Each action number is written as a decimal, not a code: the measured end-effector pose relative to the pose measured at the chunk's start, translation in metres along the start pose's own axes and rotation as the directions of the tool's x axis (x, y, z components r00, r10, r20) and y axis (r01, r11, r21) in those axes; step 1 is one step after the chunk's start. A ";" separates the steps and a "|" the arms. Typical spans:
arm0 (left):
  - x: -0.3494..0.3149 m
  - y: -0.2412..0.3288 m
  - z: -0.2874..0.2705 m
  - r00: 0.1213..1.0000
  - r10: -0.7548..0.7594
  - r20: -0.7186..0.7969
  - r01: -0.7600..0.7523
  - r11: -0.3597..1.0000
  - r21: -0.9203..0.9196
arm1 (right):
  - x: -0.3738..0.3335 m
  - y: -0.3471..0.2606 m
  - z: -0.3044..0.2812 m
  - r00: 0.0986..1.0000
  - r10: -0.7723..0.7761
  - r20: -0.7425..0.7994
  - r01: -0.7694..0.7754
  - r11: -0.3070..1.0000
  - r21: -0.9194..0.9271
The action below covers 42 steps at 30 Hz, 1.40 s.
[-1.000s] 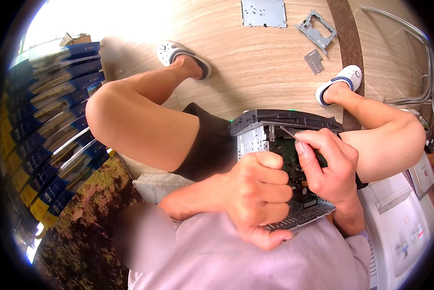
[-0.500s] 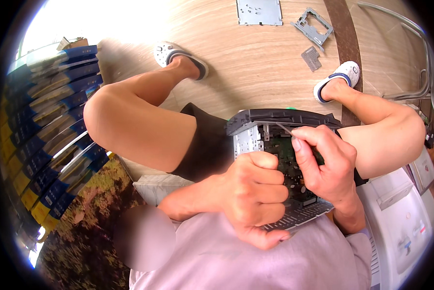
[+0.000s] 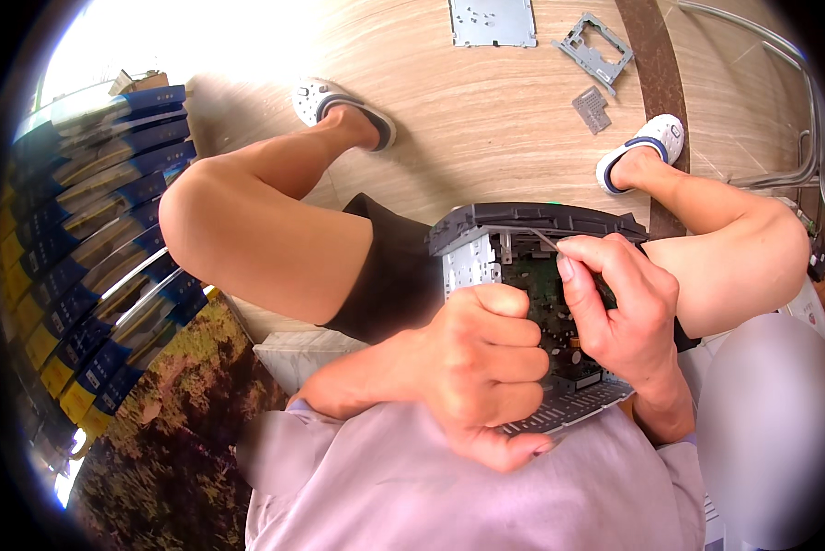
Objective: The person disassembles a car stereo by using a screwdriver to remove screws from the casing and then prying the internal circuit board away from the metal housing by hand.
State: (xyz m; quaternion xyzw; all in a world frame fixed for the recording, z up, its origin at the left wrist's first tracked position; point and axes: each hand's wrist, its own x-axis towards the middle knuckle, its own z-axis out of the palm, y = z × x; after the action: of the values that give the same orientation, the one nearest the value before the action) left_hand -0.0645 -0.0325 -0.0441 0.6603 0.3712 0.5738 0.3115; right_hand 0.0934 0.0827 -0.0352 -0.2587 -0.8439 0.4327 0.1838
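Note:
A metal-cased electronic unit [image 3: 546, 294] rests in my lap between my thighs. It looks like a car stereo with its cover off. Its dark circuit board shows inside, and a black plastic front panel [image 3: 532, 218] lines the far side. My left hand [image 3: 491, 372] is curled tight over the left metal wall, with its thumb by the perforated near edge; its fingertips are hidden. Between thumb and forefinger, my right hand [image 3: 619, 298] pinches a thin metal rod-like tool [image 3: 547, 241]. The tool's tip reaches the inner edge of the black panel; its handle, if any, is hidden.
On the floor ahead lie a flat metal plate [image 3: 493, 23] with small screws on it, a metal bracket frame [image 3: 598, 53] and a small perforated metal piece [image 3: 592, 110]. Stacked blue and yellow boxes [image 3: 91, 248] stand left. Bent metal tubing [image 3: 812, 119] is at the right.
The unit has tilted slightly, its black panel a little farther away. My right hand and the thin tool have shifted slightly; both hands keep their grip.

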 end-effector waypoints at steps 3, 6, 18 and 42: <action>0.001 0.001 0.000 1.000 -0.007 -0.001 0.007 1.000 0.007 | -0.001 0.001 0.002 1.000 0.000 -0.004 0.000 1.000 0.017; 0.001 0.002 0.001 1.000 -0.009 0.009 0.008 1.000 0.024 | -0.002 0.000 0.004 1.000 -0.001 -0.017 0.001 1.000 0.008; 0.007 0.004 0.004 0.997 0.054 0.054 -0.057 0.997 0.052 | 0.009 -0.005 0.006 0.989 -0.150 -0.013 0.147 0.982 -0.115; 0.028 0.008 0.002 0.977 0.018 0.214 -0.028 0.999 0.045 | 0.016 -0.017 -0.014 0.992 -0.125 0.006 0.125 0.977 -0.173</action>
State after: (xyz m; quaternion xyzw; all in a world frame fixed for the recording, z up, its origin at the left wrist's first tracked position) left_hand -0.0595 -0.0133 -0.0228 0.7296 0.3415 0.4942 0.3268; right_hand 0.0834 0.0934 -0.0119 -0.2211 -0.8924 0.3447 0.1894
